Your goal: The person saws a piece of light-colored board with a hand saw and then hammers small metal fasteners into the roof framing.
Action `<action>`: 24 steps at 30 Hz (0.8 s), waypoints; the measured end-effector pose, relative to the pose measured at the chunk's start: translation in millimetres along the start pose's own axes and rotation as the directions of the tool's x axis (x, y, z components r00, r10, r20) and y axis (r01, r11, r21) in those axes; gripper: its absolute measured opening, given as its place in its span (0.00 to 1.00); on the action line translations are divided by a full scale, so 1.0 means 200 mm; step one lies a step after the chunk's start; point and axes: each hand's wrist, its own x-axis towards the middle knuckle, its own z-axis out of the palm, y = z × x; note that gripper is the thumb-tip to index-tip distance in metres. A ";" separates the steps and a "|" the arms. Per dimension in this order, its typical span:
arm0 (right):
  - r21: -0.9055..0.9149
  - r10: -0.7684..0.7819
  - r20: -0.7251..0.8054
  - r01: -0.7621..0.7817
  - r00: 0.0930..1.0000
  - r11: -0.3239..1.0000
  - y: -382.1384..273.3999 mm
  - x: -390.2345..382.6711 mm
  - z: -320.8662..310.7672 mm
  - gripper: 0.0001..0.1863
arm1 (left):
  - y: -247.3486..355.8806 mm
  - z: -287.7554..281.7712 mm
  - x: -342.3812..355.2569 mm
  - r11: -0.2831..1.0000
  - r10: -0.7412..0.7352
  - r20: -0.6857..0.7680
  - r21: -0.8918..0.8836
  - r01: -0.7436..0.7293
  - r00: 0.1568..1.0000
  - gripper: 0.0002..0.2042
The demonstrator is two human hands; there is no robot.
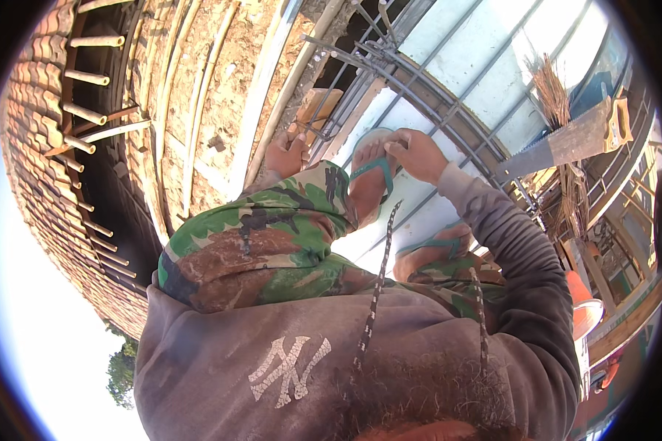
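Observation:
My left hand (287, 154) is closed with curled fingers beside a wooden block (320, 104) and thin steel bars; what it holds, if anything, I cannot make out. My right hand (418, 156) is closed just above my foot (371, 176) in a teal flip-flop (386, 180), thumb and finger bent together near the toes; any small thing in them is hidden. Long steel bars (449, 114) run over pale sheeting (375, 239) under my feet. My camouflage trouser leg (250, 235) crosses the lower middle.
On the left are an earthen wall (180, 95) with poles and a tiled roof (40, 147) with jutting rafters. On the right are a hand saw (552, 147), a bundle of thin sticks (548, 84), an orange container (581, 301) and timber framing (625, 242). Open sky shows lower left.

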 end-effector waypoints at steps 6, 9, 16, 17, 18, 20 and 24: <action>0.010 -0.015 -0.027 0.015 1.000 1.000 -0.02 0.00 -0.07 0.17 | 0.39 -0.22 0.18 0.738 -0.346 0.217 0.664 0.122 0.913 0.19; -0.066 -0.021 -0.044 0.018 0.999 0.998 -0.03 0.01 -0.07 0.17 | 0.45 -0.38 0.40 0.409 -0.301 0.319 0.894 -0.181 0.899 0.24; -0.079 -0.017 -0.079 0.011 0.997 0.997 -0.01 -0.01 -0.10 0.17 | 0.70 -0.17 0.46 0.085 -0.034 0.420 0.905 -0.416 0.907 0.15; -0.079 -0.015 -0.070 0.009 0.997 0.997 -0.01 -0.01 -0.10 0.17 | 0.69 -0.16 0.43 0.036 0.017 0.469 0.882 -0.469 0.883 0.14; -0.078 -0.018 -0.075 0.012 0.997 0.997 -0.01 -0.01 -0.09 0.17 | 0.70 -0.16 0.41 -0.021 0.066 0.517 0.856 -0.517 0.853 0.13; -0.124 -0.030 -0.062 0.022 0.998 0.992 -0.02 -0.02 -0.09 0.18 | 0.65 -0.20 0.39 0.056 0.082 0.485 0.870 -0.490 0.870 0.14; -0.138 -0.095 -0.083 0.083 0.992 0.987 0.00 0.00 -0.08 0.19 | 0.67 -0.15 0.31 0.126 0.017 0.385 0.915 -0.384 0.923 0.23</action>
